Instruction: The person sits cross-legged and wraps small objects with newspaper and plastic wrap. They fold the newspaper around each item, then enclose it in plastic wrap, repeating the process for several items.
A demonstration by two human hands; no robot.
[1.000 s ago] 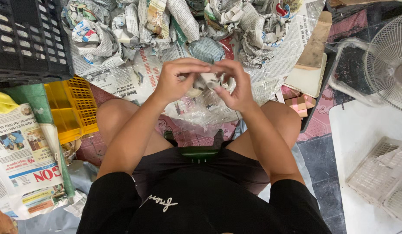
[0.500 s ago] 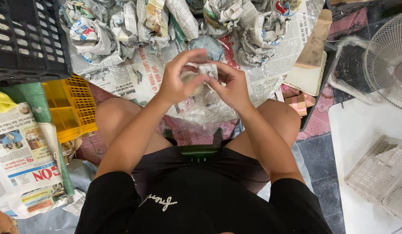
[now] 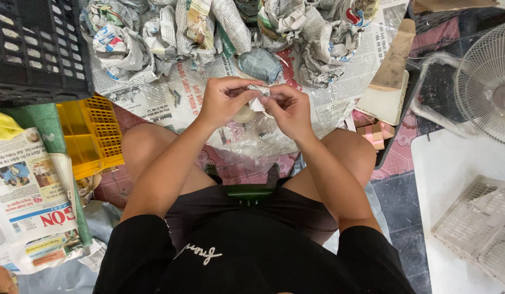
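From twelve o'clock down to the centre, a spread of printed newspaper sheets (image 3: 154, 98) covers the floor, and across its far edge lies a row of crumpled newspaper-wrapped bundles (image 3: 225, 32). At ten o'clock stands a black slotted plastic crate (image 3: 34, 49), with a yellow slotted plastic basket (image 3: 92, 133) just below it at nine. At two o'clock a white wire-guarded fan (image 3: 489, 81) sits well apart from our work, and a white plastic grid tray (image 3: 476, 228) lies at four.

At the centre we hold a small round pale object (image 3: 245, 114) over a crinkled clear plastic sheet (image 3: 247, 147). Our left hand (image 3: 222, 100) is closed on it from the nine o'clock side, fingers curled over the top. Our right hand (image 3: 288, 109) pinches a small white scrap of paper (image 3: 257, 104) against it from three o'clock.

We judge the step to be fitting a wrapper on the piece. The next move calls for a firm left hold while the right fingers work the scrap.
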